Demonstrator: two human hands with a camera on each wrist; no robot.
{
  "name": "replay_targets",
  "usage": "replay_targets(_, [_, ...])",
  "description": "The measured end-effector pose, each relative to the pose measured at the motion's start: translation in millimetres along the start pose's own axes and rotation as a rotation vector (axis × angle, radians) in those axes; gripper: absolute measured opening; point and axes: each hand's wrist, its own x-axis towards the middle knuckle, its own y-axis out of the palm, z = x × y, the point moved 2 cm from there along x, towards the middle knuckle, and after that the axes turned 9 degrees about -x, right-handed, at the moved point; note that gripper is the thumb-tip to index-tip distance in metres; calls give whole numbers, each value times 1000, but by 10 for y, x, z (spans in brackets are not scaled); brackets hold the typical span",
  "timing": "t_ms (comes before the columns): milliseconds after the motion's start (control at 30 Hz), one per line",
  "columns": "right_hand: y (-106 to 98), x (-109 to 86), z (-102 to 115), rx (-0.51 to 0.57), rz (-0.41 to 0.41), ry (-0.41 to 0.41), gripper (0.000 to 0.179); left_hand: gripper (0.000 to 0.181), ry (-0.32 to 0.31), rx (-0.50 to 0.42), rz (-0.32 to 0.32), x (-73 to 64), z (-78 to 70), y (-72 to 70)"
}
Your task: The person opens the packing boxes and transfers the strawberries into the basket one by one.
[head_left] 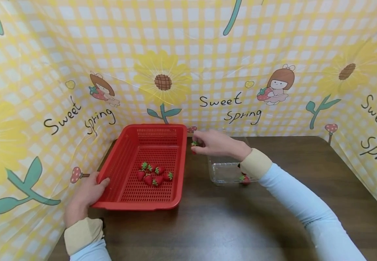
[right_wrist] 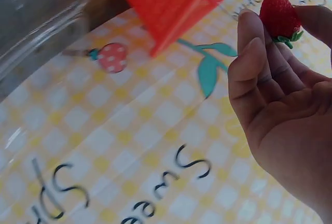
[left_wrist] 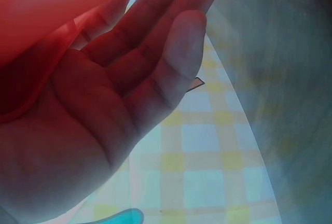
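Note:
My left hand [head_left: 88, 192] holds the left rim of a red plastic basket [head_left: 139, 206], thumb over the edge. In the left wrist view its fingers [left_wrist: 142, 53] lie curved below the basket wall. Several strawberries [head_left: 148, 179] with green leaves sit on the basket's slotted floor. Between thumb and fingertips my right hand [head_left: 214, 144] pinches one strawberry [right_wrist: 279, 12], just right of the basket and raised above the table. Below that hand stands a clear plastic container [head_left: 219, 175]; a strawberry [head_left: 245, 179] shows at its right side, partly hidden by the sleeve.
The brown wooden table [head_left: 214, 221] runs up to a yellow-checked cloth [head_left: 208, 47] that hangs behind and at both sides. The basket stands left of the container, with a strip of table between them.

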Motion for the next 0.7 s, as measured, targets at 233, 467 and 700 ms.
replay_targets(233, [-67,302,314,6,13,-78,21,53,16,-9,5,-5,-2,25])
replay_targets(467, [-94,652,674,15,44,-173,23,53,5,-15,3,-11,10,42])
replay_targets(700, [81,921,947,50,140,-228,20,53,-11,-31,7,2,11,49])
